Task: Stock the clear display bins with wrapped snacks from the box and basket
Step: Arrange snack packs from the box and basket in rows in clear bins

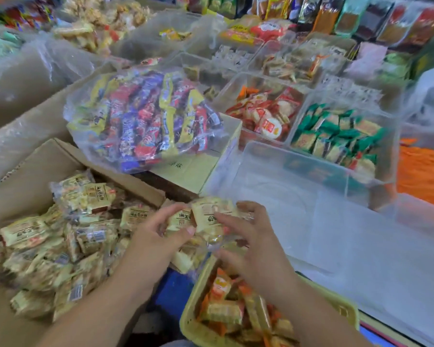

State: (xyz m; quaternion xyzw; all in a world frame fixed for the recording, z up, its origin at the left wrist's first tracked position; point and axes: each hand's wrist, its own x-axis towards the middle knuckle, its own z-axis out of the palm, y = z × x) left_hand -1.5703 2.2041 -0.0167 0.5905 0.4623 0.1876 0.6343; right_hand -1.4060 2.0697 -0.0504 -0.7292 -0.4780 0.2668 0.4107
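Observation:
A cardboard box (23, 181) at the lower left is full of cream-coloured wrapped snacks (60, 244). A yellow-green basket (186, 319) at the bottom centre holds orange and cream wrapped snacks (226, 306). Between them, at the box's right edge, both hands clasp a bunch of the cream snack packs (208, 219). My left hand (156, 236) grips them from the left, my right hand (251, 234) from the right. Just right of the hands stands an empty clear bin (281, 181).
A big clear bag of yellow, purple and red snack sticks (143, 116) lies on a closed carton (206, 166) behind the box. Filled clear bins hold red-white packs (266, 113) and green packs (336, 134). Orange mesh (421, 169) lies at the right. More snack packs line the back.

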